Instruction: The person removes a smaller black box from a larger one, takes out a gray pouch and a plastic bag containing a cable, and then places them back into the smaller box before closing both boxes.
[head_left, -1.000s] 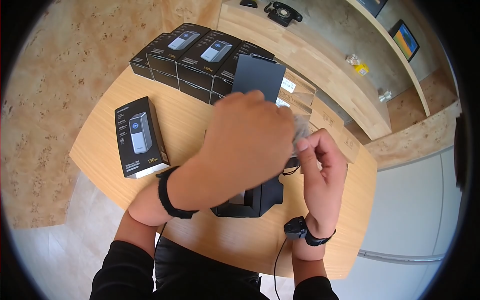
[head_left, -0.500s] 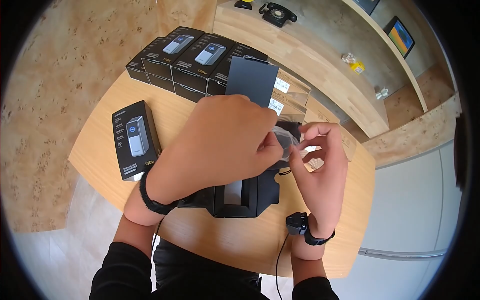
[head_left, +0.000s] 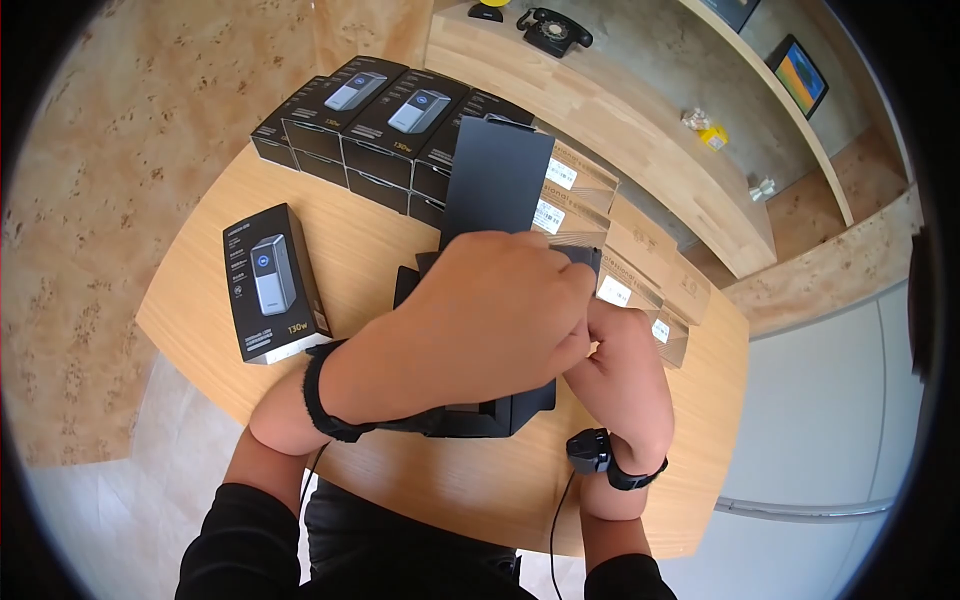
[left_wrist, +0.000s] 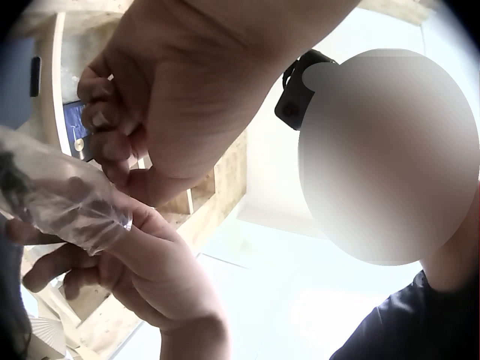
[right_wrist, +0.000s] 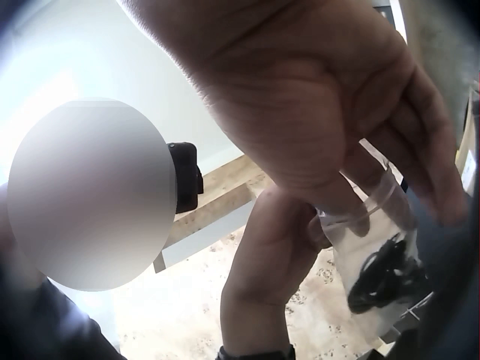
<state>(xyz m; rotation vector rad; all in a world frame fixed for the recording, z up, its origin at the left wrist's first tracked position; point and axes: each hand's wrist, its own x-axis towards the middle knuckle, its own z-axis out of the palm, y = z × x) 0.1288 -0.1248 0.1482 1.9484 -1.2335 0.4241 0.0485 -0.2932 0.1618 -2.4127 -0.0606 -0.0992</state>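
My left hand [head_left: 460, 315] reaches across in front of my right hand [head_left: 625, 375], and their fingers meet above the table. In the right wrist view a clear plastic bag [right_wrist: 341, 251] hangs between them, with a coiled black cable [right_wrist: 386, 274] inside. My right thumb and fingers pinch the bag near its mouth, as the left wrist view also shows. Curled fingers of my left hand grip the bag's upper edge. From the head view the bag is hidden by the hands. Below them stands an opened black box [head_left: 500, 180], its flap raised, partly covered by my left hand.
A closed black printed box [head_left: 275, 285] lies left on the table [head_left: 400, 480]. Several similar boxes [head_left: 380, 150] are stacked at the back, beside brown cartons [head_left: 640, 250]. A shelf behind bears a black telephone [head_left: 553, 30]. A black cord hangs from the right wrist camera [head_left: 588, 451].
My hands have drawn together and my left hand has come lower. The plastic bag, seen between them half a second ago, is now hidden in the head view.
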